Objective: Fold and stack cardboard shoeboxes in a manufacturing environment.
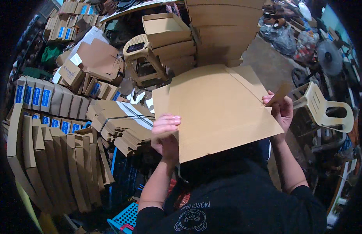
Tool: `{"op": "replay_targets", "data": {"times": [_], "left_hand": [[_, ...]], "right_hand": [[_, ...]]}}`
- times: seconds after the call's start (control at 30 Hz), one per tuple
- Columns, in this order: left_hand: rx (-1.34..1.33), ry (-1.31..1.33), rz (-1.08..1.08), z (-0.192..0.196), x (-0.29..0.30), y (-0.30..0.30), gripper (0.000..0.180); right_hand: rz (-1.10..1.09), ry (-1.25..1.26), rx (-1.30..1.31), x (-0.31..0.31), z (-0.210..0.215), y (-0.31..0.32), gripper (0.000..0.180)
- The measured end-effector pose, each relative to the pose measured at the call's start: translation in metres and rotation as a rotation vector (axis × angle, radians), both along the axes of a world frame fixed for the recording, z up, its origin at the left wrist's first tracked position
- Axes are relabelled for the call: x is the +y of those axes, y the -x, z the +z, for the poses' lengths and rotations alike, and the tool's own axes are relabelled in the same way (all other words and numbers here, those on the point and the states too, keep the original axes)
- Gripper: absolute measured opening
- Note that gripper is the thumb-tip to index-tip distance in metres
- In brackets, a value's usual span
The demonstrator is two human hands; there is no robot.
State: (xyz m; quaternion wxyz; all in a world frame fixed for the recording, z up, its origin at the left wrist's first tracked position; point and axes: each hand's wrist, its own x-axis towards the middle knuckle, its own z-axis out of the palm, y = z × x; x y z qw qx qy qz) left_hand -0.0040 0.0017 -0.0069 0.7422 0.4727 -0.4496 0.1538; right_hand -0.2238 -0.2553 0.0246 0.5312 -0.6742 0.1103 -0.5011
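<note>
A flat brown cardboard box blank (220, 113), with cut flaps and crease lines, is held up in front of me. My left hand (165, 134) grips its left edge, the fingers folded over a flap and the thumb hidden. At the right edge my right hand (281, 111) is closed around a small side flap (280, 93), which stands bent up from the sheet. Just left of the sheet lies a strapped bundle of flat cardboard blanks (118, 121). Beyond the sheet rises a tall stack of cardboard (226, 31).
Rows of folded cardboard boxes (58, 163) crowd the left side. A beige stool (144, 58) carries a dark phone-like object, with open box trays (167, 29) beside it. To the right are a plastic chair (321, 107), a fan (330, 57) and bags. A blue basket (124, 218) sits low left.
</note>
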Motion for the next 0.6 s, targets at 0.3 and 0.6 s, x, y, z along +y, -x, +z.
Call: {"op": "replay_targets", "data": {"times": [0.3,0.6], "left_hand": [[0.682,0.036,0.049,0.028,0.001,0.014,0.019],[0.354,-0.327,0.026,0.013,0.013,-0.006,0.018]], "right_hand": [[-0.039,-0.167,-0.086,0.019,0.004,-0.013,0.049],[0.073,0.225,0.178,-0.036,0.007,0.004,0.043]]}}
